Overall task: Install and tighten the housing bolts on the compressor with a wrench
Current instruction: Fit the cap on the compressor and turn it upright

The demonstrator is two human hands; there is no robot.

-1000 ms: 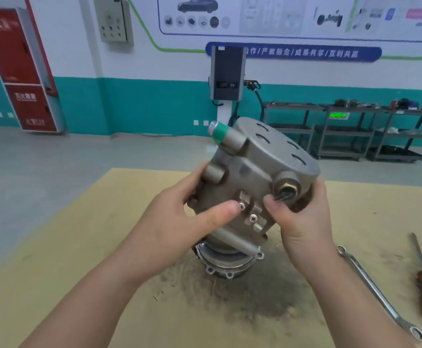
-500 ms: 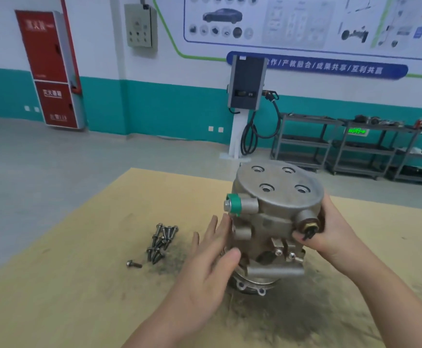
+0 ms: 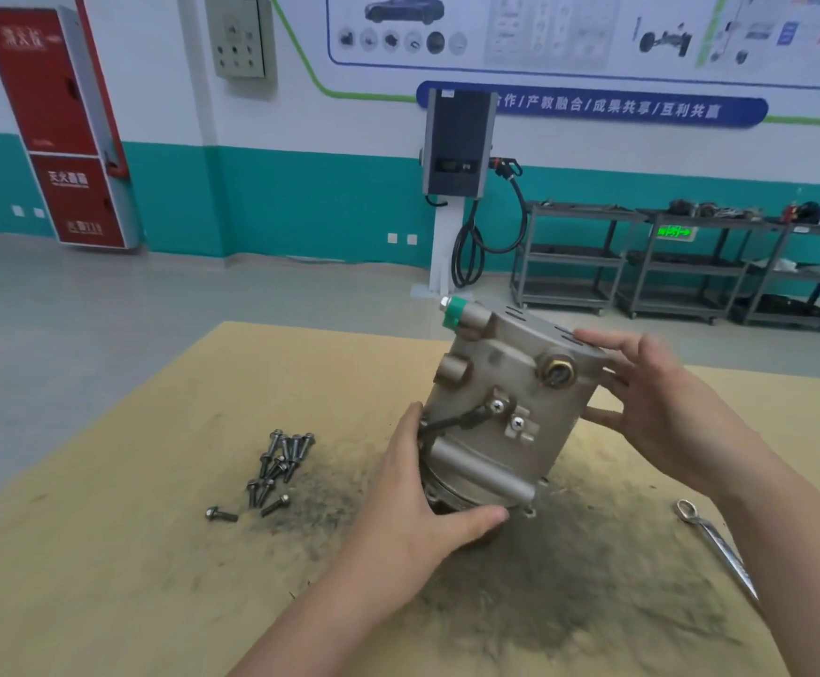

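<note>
Two hands: both mine, on the compressor (image 3: 500,408).
Left hand (image 3: 417,500): cups its base.
Right hand (image 3: 661,408): fingers spread, steadying its top.

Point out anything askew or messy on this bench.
The compressor is tipped off upright, steadied by the left hand and right hand. The bolts lie loose in a heap, and a dark grimy smear stains the board. No damage is visible.

Bolts (image 3: 278,469) left, wrench (image 3: 718,547) right — between, compressor (image 3: 505,408).
</note>
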